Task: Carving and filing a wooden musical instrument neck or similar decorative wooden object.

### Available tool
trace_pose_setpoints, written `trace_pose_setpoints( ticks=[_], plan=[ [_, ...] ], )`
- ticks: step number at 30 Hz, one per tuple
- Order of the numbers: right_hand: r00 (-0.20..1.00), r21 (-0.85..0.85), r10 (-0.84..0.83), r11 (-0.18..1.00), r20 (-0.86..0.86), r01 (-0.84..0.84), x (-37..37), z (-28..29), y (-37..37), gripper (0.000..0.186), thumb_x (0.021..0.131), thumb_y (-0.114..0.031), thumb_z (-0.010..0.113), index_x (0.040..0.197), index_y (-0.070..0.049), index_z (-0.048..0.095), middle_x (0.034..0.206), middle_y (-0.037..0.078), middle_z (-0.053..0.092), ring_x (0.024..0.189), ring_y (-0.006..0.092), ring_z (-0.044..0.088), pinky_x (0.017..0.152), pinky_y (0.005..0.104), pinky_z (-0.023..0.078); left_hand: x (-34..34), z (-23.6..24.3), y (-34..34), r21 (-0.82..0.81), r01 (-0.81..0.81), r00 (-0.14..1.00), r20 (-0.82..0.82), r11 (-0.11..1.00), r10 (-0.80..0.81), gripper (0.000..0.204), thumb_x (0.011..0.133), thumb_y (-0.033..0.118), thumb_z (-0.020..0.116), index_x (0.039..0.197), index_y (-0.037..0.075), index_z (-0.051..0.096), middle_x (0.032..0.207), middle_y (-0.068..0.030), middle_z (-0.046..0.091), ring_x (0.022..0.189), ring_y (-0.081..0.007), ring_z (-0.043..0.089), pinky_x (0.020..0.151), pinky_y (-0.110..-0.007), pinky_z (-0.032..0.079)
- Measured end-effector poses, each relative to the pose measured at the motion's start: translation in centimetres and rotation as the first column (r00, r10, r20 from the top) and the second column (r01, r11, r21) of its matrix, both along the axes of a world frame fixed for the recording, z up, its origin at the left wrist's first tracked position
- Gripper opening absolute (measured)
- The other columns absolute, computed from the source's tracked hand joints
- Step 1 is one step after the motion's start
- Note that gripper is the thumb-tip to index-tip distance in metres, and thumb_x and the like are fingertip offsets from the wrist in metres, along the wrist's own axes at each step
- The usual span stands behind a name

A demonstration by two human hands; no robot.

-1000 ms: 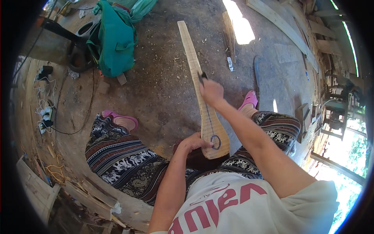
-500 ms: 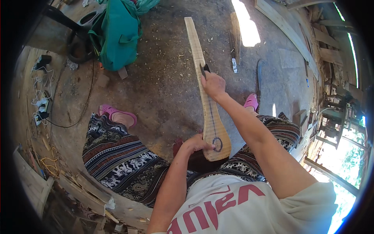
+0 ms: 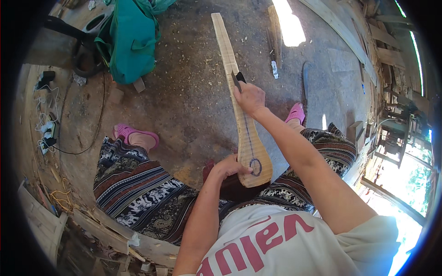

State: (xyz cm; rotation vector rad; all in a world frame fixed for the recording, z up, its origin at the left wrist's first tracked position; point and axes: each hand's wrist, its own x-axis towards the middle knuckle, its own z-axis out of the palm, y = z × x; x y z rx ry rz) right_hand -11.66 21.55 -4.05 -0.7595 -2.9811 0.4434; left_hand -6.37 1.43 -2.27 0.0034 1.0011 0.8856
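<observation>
A long pale wooden piece (image 3: pixel 251 138), narrow at the far end and broad and rounded at the near end, points away from me between my knees. A dark line runs along it to a drawn oval on the broad part. My left hand (image 3: pixel 230 168) grips the broad end by its left edge, thumb on top beside the oval. My right hand (image 3: pixel 251 98) is closed round a dark flat blade (image 3: pixel 238 79) that lies against the narrow part; the fingers hide the rest of this tool. Under the broad end shows a dark reddish seat or block (image 3: pixel 232 187).
A green bag (image 3: pixel 133 43) stands on the floor at far left, near a black cord and plugs (image 3: pixel 48 129). A long curved blade (image 3: pixel 305 85) lies beyond my right foot. Boards (image 3: pixel 275 37) lie farther off; wood shavings are scattered about.
The view has shifted slightly. My right hand and the blade stay at about the same part of the narrow section, the blade's tilt slightly altered. My left hand keeps its hold.
</observation>
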Motion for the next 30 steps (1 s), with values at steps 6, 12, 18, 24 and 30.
trace_pose_setpoints(
  ticks=[6, 12, 18, 24, 30],
  plan=[
    [0.994, -0.222, 0.075, 0.971, -0.086, -0.092, 14.2, 7.7, -9.4, 0.026, 0.088, -0.025, 0.060, 0.107, -0.008, 0.065, 0.081, 0.016, 0.065, 0.070, 0.0368, 0.063, 0.062, 0.0472, 0.051, -0.5, 0.0, -1.1, 0.028, -0.056, 0.998, 0.025, 0.998, 0.055, 0.062, 0.067, -0.001, 0.080, 0.124, 0.003, 0.056, 0.114, -0.0079, 0.066, 0.110, -0.0195, 0.060, 0.098, -0.032, 0.043],
    [0.999, -0.051, 0.044, 0.998, 0.030, -0.043, 6.0, 2.9, -4.8, 0.020, 0.088, -0.025, 0.059, 0.098, -0.009, 0.064, 0.076, 0.016, 0.064, 0.069, 0.0363, 0.064, 0.062, 0.0471, 0.051, 0.1, -0.1, -1.0, 0.022, -0.066, 0.997, 0.041, 0.998, 0.065, 0.060, 0.068, 0.002, 0.081, 0.122, 0.002, 0.057, 0.113, -0.0089, 0.066, 0.107, -0.0191, 0.061, 0.097, -0.033, 0.044],
    [0.996, -0.006, 0.018, 1.000, 0.092, -0.018, 0.8, 0.3, 0.1, 0.022, 0.090, -0.029, 0.057, 0.093, -0.008, 0.062, 0.081, 0.017, 0.065, 0.074, 0.0373, 0.064, 0.067, 0.0493, 0.051, 0.4, -1.0, -0.6, 0.038, -0.075, 0.997, 0.002, 0.996, 0.075, 0.059, 0.068, 0.002, 0.081, 0.121, 0.002, 0.056, 0.112, -0.0090, 0.067, 0.106, -0.0194, 0.061, 0.098, -0.033, 0.044],
    [0.987, -0.212, 0.151, 0.968, 0.059, -0.135, 14.0, 8.1, -8.3, 0.026, 0.088, -0.024, 0.061, 0.108, -0.010, 0.065, 0.076, 0.017, 0.062, 0.068, 0.0378, 0.062, 0.063, 0.0481, 0.050, -0.3, -0.3, -0.9, 0.027, -0.089, 0.994, 0.059, 0.996, 0.087, 0.063, 0.068, 0.001, 0.080, 0.125, 0.003, 0.054, 0.112, -0.0085, 0.066, 0.107, -0.0195, 0.061, 0.096, -0.034, 0.045],
    [1.000, -0.008, 0.011, 1.000, 0.015, -0.010, 3.7, 1.6, -1.5, 0.022, 0.087, -0.026, 0.060, 0.101, -0.010, 0.065, 0.079, 0.015, 0.064, 0.070, 0.0351, 0.064, 0.062, 0.0456, 0.051, 0.4, 0.1, 0.0, 0.024, -0.128, 0.988, 0.093, 0.991, 0.125, 0.063, 0.068, -0.002, 0.078, 0.126, 0.004, 0.053, 0.114, -0.0081, 0.066, 0.111, -0.0204, 0.059, 0.100, -0.034, 0.042]
  ],
)
